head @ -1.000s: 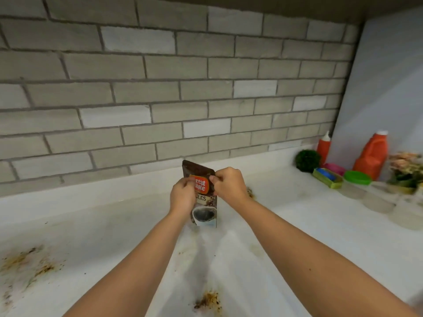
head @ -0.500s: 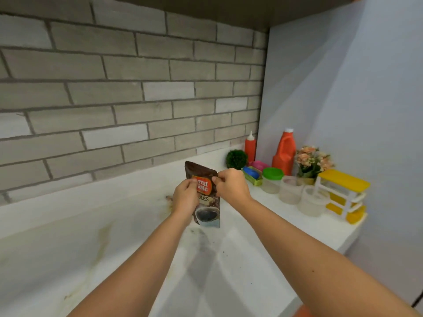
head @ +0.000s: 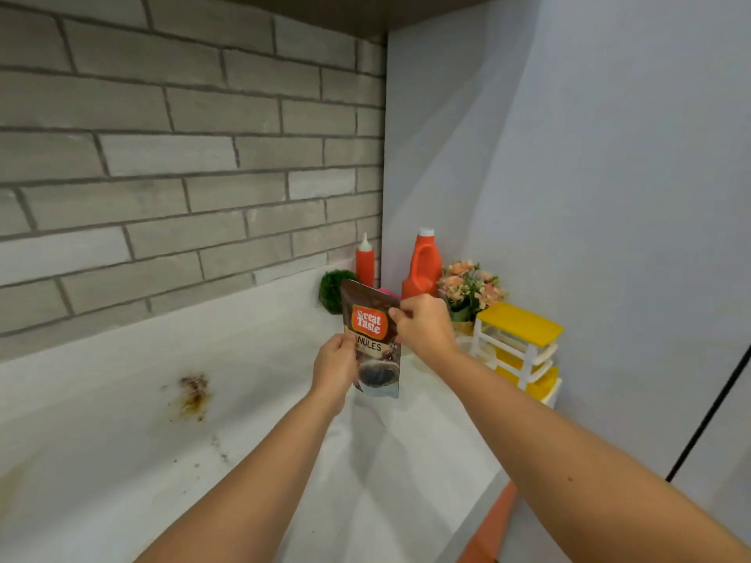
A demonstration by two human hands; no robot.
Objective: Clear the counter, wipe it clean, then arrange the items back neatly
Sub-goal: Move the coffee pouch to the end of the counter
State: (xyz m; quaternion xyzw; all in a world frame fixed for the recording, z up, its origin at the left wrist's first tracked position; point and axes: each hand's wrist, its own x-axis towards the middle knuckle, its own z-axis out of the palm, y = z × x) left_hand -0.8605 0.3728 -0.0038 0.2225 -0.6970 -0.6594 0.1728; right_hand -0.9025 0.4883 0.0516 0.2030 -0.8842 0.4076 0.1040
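I hold a brown coffee granules pouch [head: 372,337] upright in the air above the white counter [head: 122,440]. My left hand [head: 335,365] grips its lower left edge. My right hand [head: 424,325] pinches its upper right edge. The pouch has an orange label and a cup picture at the bottom. A brown stain [head: 194,394] with scattered specks lies on the counter to the left of my arms.
In the far right corner stand a red squeeze bottle [head: 364,258], an orange jug [head: 422,264], a green ball plant [head: 333,290], a flower pot [head: 469,290] and a yellow-and-white drawer rack [head: 516,345]. A brick wall runs behind; the counter's edge falls away at lower right.
The view has swung to the right, bringing the corner items closer. Both hands have kept hold of the pouch and carried it toward that corner.
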